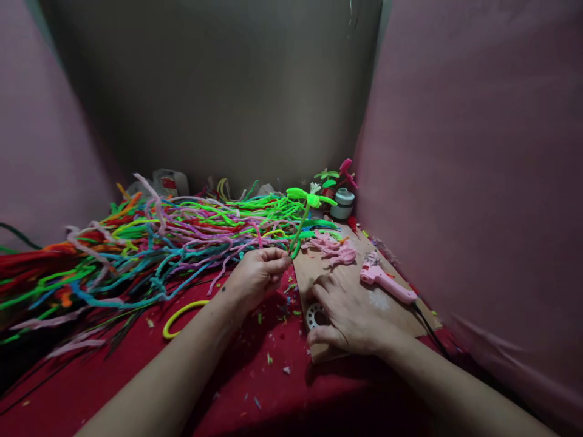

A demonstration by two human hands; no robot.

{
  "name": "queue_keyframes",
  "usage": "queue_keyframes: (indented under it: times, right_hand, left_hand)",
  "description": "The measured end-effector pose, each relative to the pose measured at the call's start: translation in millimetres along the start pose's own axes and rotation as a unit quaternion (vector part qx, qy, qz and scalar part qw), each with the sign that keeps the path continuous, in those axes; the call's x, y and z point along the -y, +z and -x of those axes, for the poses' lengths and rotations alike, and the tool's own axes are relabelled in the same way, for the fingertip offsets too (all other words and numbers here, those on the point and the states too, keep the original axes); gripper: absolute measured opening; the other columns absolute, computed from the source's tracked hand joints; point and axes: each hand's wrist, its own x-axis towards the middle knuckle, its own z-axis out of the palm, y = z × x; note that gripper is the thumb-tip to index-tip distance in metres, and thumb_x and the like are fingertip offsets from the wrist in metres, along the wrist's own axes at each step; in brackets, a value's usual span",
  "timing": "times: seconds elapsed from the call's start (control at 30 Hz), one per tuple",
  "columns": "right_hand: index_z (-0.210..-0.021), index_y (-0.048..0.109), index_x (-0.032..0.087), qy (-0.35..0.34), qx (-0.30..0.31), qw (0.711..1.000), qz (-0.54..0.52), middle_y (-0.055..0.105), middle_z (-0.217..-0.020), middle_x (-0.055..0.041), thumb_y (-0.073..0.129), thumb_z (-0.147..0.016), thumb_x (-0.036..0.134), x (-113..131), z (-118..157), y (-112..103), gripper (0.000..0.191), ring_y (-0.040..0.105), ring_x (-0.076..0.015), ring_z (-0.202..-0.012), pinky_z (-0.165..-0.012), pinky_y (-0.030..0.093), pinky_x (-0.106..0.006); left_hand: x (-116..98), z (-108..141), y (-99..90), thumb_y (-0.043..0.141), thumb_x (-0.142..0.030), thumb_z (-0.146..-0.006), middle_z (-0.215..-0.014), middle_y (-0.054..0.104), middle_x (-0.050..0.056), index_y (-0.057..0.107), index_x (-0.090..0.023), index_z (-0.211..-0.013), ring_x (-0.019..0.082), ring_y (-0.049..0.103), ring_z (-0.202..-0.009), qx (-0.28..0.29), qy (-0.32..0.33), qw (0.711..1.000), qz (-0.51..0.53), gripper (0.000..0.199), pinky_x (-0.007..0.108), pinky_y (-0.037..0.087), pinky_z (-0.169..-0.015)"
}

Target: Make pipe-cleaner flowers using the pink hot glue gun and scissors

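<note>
Between the thumb and fingers of my left hand [262,273] is the lower stem of a green pipe-cleaner flower [313,199]. It stands upright, with bright green petals and a pale tuft at its centre. My right hand [350,312] is low over a brown board [410,321]. Its thumb and curled fingers are around a white ring-shaped spool with holes [311,317], partly hidden by the hand. Beyond that hand lies a bunch of pink fuzzy pieces [334,247]. To its right, a pink glue gun [389,285] rests on the board.
A big heap of many-coloured pipe cleaners [182,237] spreads across the left and back. A yellow loop [170,325] lies by my left forearm on the red cloth [255,388], among scraps. At the back right are a white-grey jar [342,204] and a pink flower [347,173].
</note>
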Motion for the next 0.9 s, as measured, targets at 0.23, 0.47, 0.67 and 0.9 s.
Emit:
queue_keyframes:
  times: [0.23,0.47,0.67,0.9]
  right_hand:
    - [-0.097,0.065,0.017,0.058,-0.182,0.963,-0.191,0.061,-0.097,-0.0089,0.056,-0.083,0.027,-3.2,-22.2,-4.1,0.020,0.056,-0.0204,-0.092,-0.084,0.044,-0.037]
    - [-0.075,0.064,0.015,0.095,-0.214,0.847,-0.478,0.060,-0.069,0.0006,0.068,-0.066,0.028,7.7,-75.0,-8.2,0.016,0.050,-0.0110,-0.062,-0.061,0.041,-0.026]
    - [-0.063,0.058,0.015,0.103,-0.243,0.833,-0.486,0.050,-0.058,0.0040,0.067,-0.066,0.031,4.7,-86.7,-1.2,0.018,0.041,-0.0091,-0.054,-0.054,0.033,-0.024]
    - [-0.065,0.060,0.016,0.114,-0.243,0.886,-0.379,0.053,-0.058,0.0023,0.059,-0.073,0.026,-9.7,-85.3,4.1,0.013,0.044,-0.0104,-0.055,-0.054,0.034,-0.024]
  left_hand:
    - [7.0,-2.1,0.8,0.076,-0.023,-0.061,-0.051,0.040,-0.008,0.052,-0.014,-0.064,0.000,0.026,-0.037,0.012,0.004,1.000,0.015,0.026,0.016,0.016,-0.037]
    - [7.1,-2.0,3.4,0.075,-0.026,-0.064,-0.046,0.038,-0.009,0.054,-0.014,-0.066,0.000,0.025,-0.035,0.020,0.012,0.999,0.025,0.025,0.017,0.017,-0.037]
    - [9.0,-3.4,2.3,0.071,-0.026,-0.066,-0.050,0.046,-0.007,0.058,-0.014,-0.074,0.003,0.035,-0.037,-0.018,0.040,0.997,-0.060,0.020,0.016,0.025,-0.037]
    - [5.9,-4.2,6.8,0.069,-0.031,-0.068,-0.058,0.053,-0.005,0.061,-0.013,-0.082,0.004,0.039,-0.042,-0.095,0.103,0.979,-0.147,0.024,0.017,0.030,-0.039]
